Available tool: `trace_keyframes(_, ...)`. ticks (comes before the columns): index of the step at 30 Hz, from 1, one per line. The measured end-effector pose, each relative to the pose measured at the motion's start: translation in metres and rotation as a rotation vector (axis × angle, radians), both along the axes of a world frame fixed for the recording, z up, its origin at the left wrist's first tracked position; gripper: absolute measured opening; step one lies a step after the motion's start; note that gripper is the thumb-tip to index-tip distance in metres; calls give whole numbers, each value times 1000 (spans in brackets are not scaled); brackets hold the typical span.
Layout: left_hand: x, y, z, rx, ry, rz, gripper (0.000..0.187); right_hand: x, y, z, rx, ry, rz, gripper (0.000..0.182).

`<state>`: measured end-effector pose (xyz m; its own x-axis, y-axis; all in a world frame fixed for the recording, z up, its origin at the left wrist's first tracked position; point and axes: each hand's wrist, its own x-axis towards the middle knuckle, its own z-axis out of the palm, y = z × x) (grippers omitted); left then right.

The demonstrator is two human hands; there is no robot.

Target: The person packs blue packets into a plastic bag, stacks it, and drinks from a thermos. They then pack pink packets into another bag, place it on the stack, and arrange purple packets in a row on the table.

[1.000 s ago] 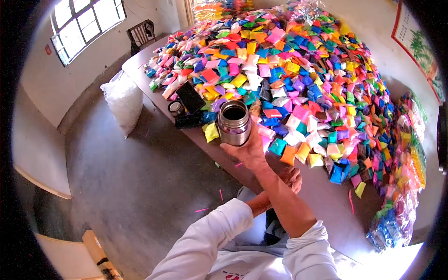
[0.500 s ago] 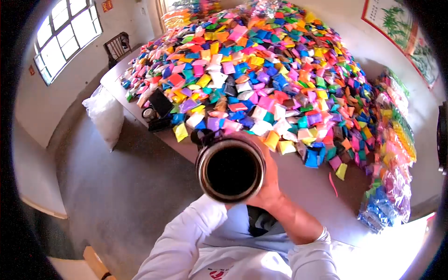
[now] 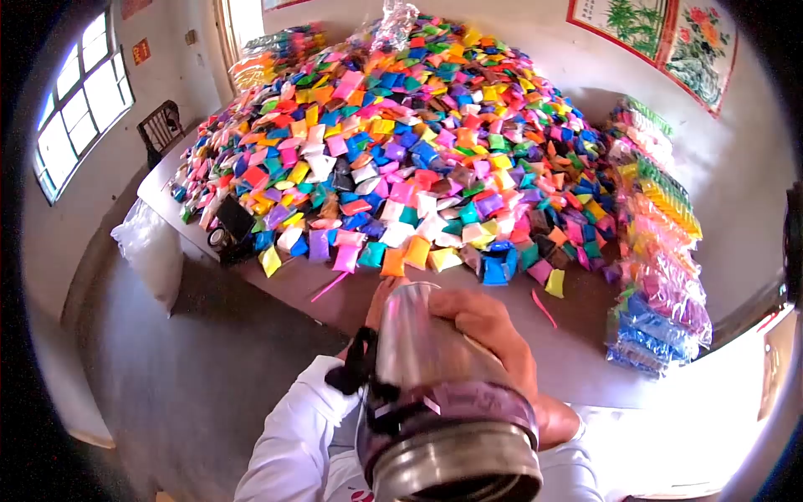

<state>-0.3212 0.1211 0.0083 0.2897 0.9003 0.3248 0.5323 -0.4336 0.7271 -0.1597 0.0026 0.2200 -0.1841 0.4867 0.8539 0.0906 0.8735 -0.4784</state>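
Brown table (image 3: 577,351) across mid-frame, heaped with bright small packets (image 3: 418,159). Stacked bagged bundles (image 3: 661,251) along right edge. Dark phone (image 3: 236,219) and round lid (image 3: 219,239) at left. Pink strips (image 3: 544,308) on bare front.

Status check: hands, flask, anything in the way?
Right hand gripping steel flask, raised close to the camera, mouth toward it. Left hand hidden behind flask. Packet pile on table, clear of the flask.
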Motion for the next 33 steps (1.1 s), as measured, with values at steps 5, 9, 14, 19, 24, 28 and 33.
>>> trace_keyframes(5, 6, 6, -9, -228, -254, -38, 36, 15, -6, 4, 118, 30, 30, 42)
trace_keyframes(9, 11, 5, -3, -93, -106, -47, 30, 27, -12, 20, 117, -87, 3, 38)
trace_keyframes(14, 14, 1, 9, 163, 169, -3, 24, 34, -16, 30, 127, -107, -36, 32)
trace_keyframes(19, 12, 2, 10, 324, 317, 75, 20, 49, -17, 43, 199, -211, -93, 30)
trace_keyframes(24, 12, 3, 5, 377, 390, 97, 15, 53, -21, 53, 255, -171, -179, 28)
trace_keyframes(28, 16, 5, 6, 378, 402, 101, 11, 56, -21, 56, 313, -103, -228, 27)
trace_keyframes(33, 18, -4, 21, 339, 359, 72, 6, 62, -26, 61, 302, -76, -257, 27)
